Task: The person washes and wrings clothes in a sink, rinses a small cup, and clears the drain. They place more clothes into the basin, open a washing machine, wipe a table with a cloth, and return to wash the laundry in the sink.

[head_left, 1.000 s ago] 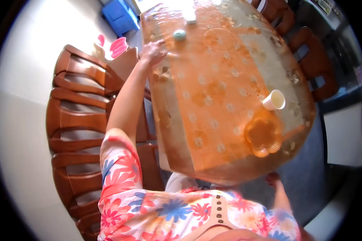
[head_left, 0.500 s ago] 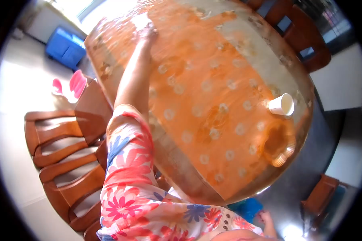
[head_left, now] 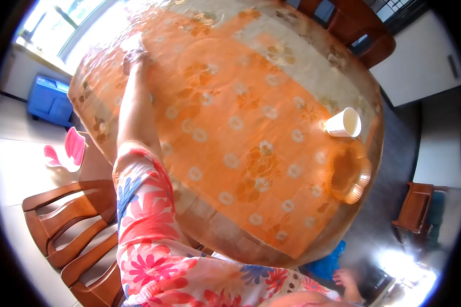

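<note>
My left arm stretches far across the oval table (head_left: 271, 82), which has an orange flowered cloth under a clear cover. My left hand (head_left: 133, 55) lies on the tabletop near the far left rim, in strong glare from the window. Whether it grips anything there is washed out. My right hand (head_left: 345, 279) hangs low beside my body, below the table's near edge, blurred, fingers loosely apart and empty. A white paper cup (head_left: 344, 123) lies on its side at the right of the table. Just nearer than the cup stands an orange glass dish (head_left: 349, 174).
Wooden chairs (head_left: 71, 225) stand at the table's left side, and more chairs (head_left: 361, 23) at its far right. A blue bin (head_left: 47, 100) and a pink object (head_left: 66, 151) are on the floor at left. A wooden stool (head_left: 415, 207) stands at right.
My left hand has moved from the table's left edge out to its far end. My view has swung right, and my right hand has dropped lower.
</note>
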